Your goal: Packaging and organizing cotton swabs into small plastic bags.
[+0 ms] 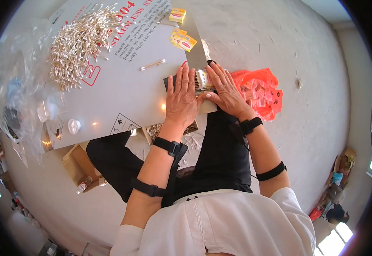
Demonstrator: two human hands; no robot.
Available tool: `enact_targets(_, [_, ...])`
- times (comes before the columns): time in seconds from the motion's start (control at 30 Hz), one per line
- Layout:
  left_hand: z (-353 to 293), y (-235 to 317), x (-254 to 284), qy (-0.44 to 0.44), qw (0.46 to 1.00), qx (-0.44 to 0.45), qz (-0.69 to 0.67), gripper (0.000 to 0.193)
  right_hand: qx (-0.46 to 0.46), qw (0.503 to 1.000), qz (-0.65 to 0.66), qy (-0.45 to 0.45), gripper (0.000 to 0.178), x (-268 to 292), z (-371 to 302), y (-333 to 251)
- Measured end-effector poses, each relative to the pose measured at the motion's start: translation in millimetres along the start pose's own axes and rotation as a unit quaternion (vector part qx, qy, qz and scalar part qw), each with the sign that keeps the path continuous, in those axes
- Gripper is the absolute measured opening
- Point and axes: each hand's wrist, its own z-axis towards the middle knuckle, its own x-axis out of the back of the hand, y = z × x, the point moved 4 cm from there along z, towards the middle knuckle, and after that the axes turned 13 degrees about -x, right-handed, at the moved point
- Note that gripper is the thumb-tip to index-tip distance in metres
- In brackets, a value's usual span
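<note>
Holds left hand (181, 96) and right hand (228, 93) palm-down, unclenched, fingers extended, at the right-hand edge of a grey sheet (130, 96), flanking a bundle of white-tipped swabs (201, 80); cannot tell any palm pressure on it. Leaves a broad span of sheet between left hand and a swab heap (81, 47), well apart ahead-left; meets a red bag (260, 94) just right of right hand, with yellow packets (185, 42) farther ahead.
</note>
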Motion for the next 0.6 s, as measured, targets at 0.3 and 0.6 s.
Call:
enact_targets(0.3, [8,-22,4,0.299,0.851,0.092,-0.422,0.060,-0.288,0.591,0.740,0.144,0.055,-32,10,41])
enact_targets(0.6, [23,-8,-10,0.305,0.820,0.061,-0.481,0.062,-0.274,0.413,0.851,0.174,0.046,-47,20,17])
